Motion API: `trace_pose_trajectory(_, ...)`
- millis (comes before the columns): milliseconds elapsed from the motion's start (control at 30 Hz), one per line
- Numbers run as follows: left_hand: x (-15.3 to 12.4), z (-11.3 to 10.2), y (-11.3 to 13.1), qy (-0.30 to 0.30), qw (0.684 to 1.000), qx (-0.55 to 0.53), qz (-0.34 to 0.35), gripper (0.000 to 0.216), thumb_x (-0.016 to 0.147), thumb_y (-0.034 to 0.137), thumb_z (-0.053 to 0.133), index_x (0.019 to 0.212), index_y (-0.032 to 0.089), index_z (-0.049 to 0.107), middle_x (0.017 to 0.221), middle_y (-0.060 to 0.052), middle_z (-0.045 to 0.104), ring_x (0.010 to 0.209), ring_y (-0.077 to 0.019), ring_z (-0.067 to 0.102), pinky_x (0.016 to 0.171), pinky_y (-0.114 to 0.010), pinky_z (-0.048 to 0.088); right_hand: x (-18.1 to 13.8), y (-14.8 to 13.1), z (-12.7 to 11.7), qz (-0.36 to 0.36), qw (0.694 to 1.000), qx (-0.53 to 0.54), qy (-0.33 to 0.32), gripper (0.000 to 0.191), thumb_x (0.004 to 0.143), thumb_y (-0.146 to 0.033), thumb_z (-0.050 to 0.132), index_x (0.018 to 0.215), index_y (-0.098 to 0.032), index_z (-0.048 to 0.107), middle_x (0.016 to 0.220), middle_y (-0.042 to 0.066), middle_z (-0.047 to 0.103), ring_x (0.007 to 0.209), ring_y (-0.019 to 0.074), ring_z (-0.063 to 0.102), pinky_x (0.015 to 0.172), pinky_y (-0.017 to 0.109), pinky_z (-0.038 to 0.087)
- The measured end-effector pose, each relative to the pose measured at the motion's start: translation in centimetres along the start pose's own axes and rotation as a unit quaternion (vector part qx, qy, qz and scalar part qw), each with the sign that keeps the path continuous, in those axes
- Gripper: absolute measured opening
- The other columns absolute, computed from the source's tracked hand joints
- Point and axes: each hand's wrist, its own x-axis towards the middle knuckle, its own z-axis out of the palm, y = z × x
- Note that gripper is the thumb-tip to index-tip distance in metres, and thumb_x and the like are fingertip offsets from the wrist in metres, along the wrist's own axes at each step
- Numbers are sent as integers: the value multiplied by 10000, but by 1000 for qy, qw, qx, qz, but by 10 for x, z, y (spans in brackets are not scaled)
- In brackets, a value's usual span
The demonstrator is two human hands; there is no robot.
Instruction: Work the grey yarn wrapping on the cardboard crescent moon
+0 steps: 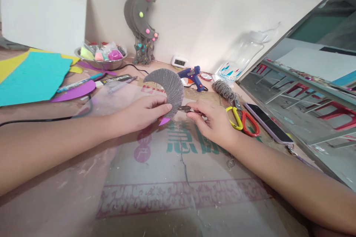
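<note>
The left hand (151,109) pinches a grey, yarn-wrapped crescent (172,83) with a bare purple tip (164,121) below the thumb (166,109), and the right hand (214,120) grips a thin dark bundle (185,109) at the crescent's edge, where even tension likely keeps strands (176,90) snug.

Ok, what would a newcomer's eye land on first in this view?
Probably the grey yarn-wrapped crescent with its purple tip, in the middle, held by the left grip, with the right grip close beside it holding a small dark bundle. Next, the grey crescent ornament dotted with bright balls against the back wall, then the turquoise sheet at far left.
</note>
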Motion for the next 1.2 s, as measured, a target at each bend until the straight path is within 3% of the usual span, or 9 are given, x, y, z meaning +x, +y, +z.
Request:
trace_pose_trajectory(367,0,1,1,3,1000,-16,-17,274,902,340,413,668,197,395,581,34,448,533,-105,458,500,-228,345,0,1,1,3,1000,3,-23,213,922,-303,498,1002,-167,640,813,41,654,722,151,588,647,260,420)
trace_pose_trajectory(600,-1,0,2,7,1000,-11,-27,299,906,394,402,680,199,396,609,34,464,558,-111,476,521,-234,366,0,1,0,3,1000,8,3,188,912,-282,520,983,-157,642,779,36,641,702,142,580,640,252,414)
trace_pose_trajectory(1200,1,1,2,2,1000,-2,-2,318,918,359,416,650,190,390,601,41,419,591,-106,432,566,-240,340,2,-3,-1,-36,998,-32,-32,229,934,-308,476,996,-156,636,765,36,634,680,137,574,624,250,405)
